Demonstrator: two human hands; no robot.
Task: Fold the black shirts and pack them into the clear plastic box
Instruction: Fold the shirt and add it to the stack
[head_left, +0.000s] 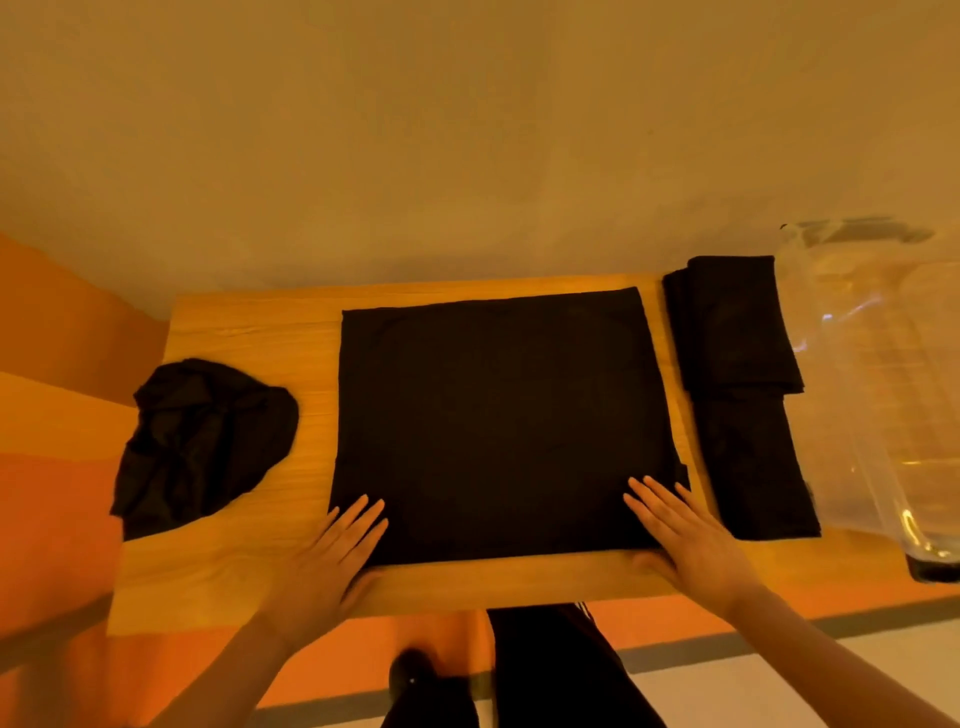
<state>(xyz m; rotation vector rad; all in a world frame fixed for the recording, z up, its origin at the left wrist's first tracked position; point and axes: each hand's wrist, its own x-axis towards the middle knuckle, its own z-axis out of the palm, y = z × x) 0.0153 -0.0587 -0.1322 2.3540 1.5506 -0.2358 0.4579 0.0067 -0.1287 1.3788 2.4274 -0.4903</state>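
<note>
A black shirt (498, 415) lies flat as a broad rectangle in the middle of the wooden table (249, 332). My left hand (332, 556) rests palm down on its near left corner, fingers spread. My right hand (680, 540) presses flat on its near right corner. Neither hand grips the cloth. A crumpled black shirt (202, 441) sits in a heap at the table's left edge. Two folded black shirts (737, 384) lie in a line along the right side. The clear plastic box (883, 374) stands just right of them and looks empty.
A plain wall rises behind the table's far edge. My dark trouser legs (550, 675) and a shoe show below the near edge, over an orange floor with a grey stripe. Bare wood lies between the crumpled shirt and the flat one.
</note>
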